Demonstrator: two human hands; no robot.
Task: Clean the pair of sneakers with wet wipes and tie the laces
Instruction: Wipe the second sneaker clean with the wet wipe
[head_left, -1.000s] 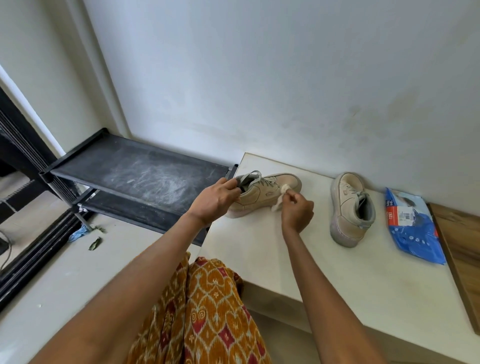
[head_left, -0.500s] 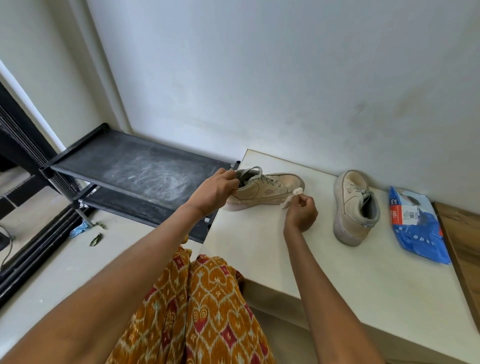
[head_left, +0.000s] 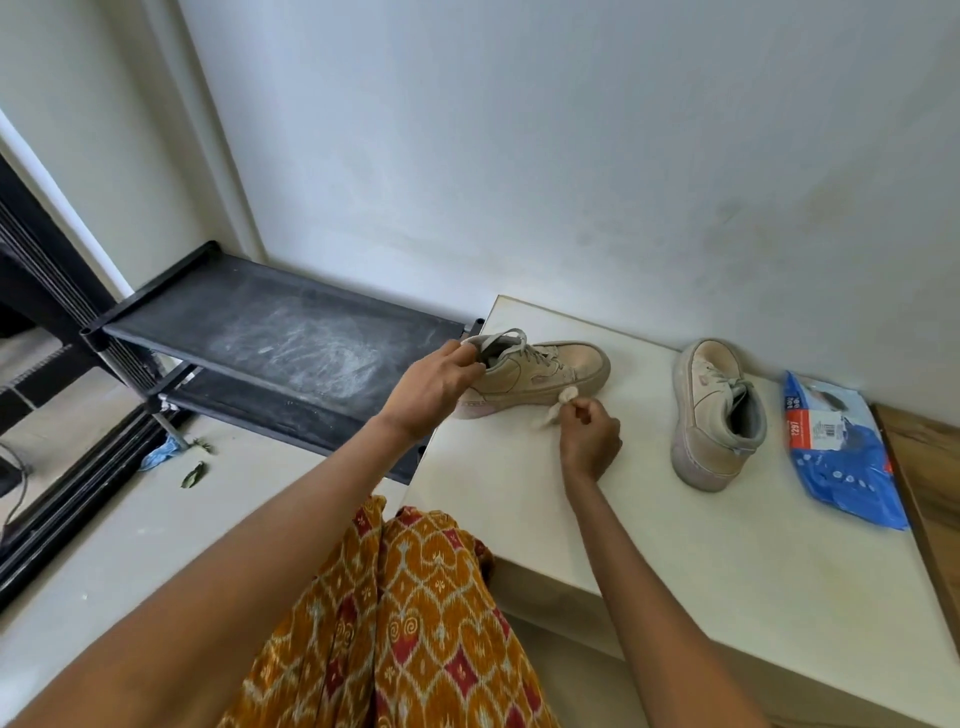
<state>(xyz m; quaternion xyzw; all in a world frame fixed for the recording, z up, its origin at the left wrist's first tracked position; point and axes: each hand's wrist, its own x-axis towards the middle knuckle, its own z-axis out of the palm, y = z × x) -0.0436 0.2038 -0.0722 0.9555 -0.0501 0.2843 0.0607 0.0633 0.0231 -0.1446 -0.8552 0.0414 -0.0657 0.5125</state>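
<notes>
Left hand (head_left: 434, 382) gripped the heel collar of the beige sneaker (head_left: 540, 371) on the white platform (head_left: 675, 545). Right hand (head_left: 589, 436) pinched a crumpled wet wipe (head_left: 558, 408), seemingly touching its sole edge. Second sneaker (head_left: 714, 415) stood apart, beside the blue wipes packet (head_left: 839, 457).

A beige sneaker (head_left: 540, 375) lies on the cream bench top (head_left: 649, 530) at about 12 o'clock from the person, toe toward 3 o'clock. The left hand (head_left: 434, 387) grips its heel collar. The right hand (head_left: 589, 434) pinches a crumpled wet wipe (head_left: 560, 405) against the sole's side. At 2 o'clock stands the second sneaker (head_left: 714, 415), heel toward the person, with a blue wet-wipe pack (head_left: 841, 457) just beside it. A dusty black shoe rack (head_left: 280, 345) sits at 10 o'clock.
</notes>
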